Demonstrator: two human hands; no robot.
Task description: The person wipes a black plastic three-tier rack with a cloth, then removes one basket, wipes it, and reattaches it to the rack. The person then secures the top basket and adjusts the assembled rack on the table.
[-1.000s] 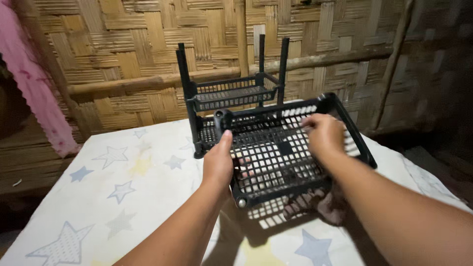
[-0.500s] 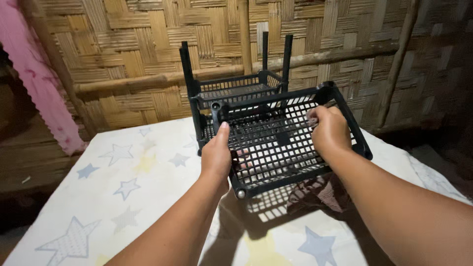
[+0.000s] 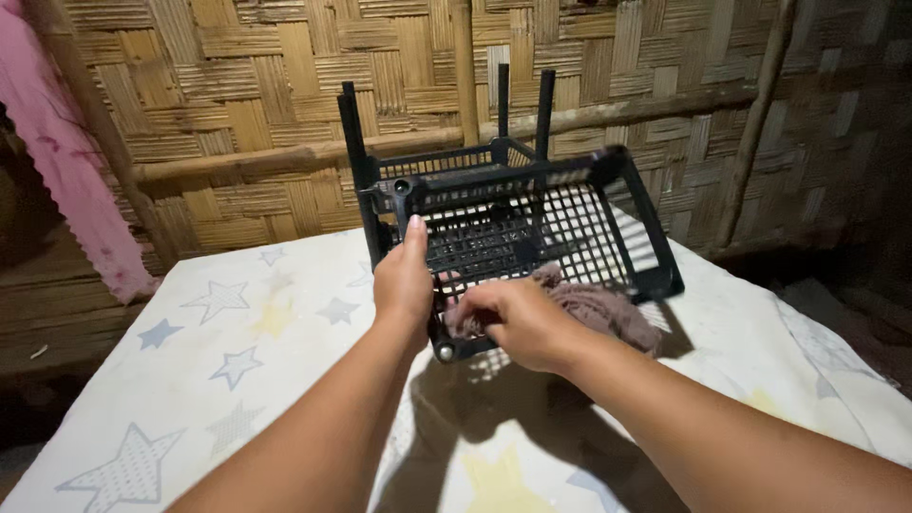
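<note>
At twelve o'clock over the bed (image 3: 237, 380), left hand (image 3: 404, 280) clamps the tilted black rack (image 3: 532, 228) while right hand (image 3: 518, 323), closed on a brownish cloth (image 3: 598, 309), wipes its grid; wiping looks under way, unfinished

We are looking at a black grid-patterned plastic rack (image 3: 532, 223), a dusty mauve-brown cloth (image 3: 603, 309) showing under it, a white sheet (image 3: 237, 351) scattered with pale blue, grey and yellow stars, a tan woven bamboo wall (image 3: 285, 85) in a basket-weave pattern, and a pink curtain (image 3: 57, 152) hanging at left.
</note>
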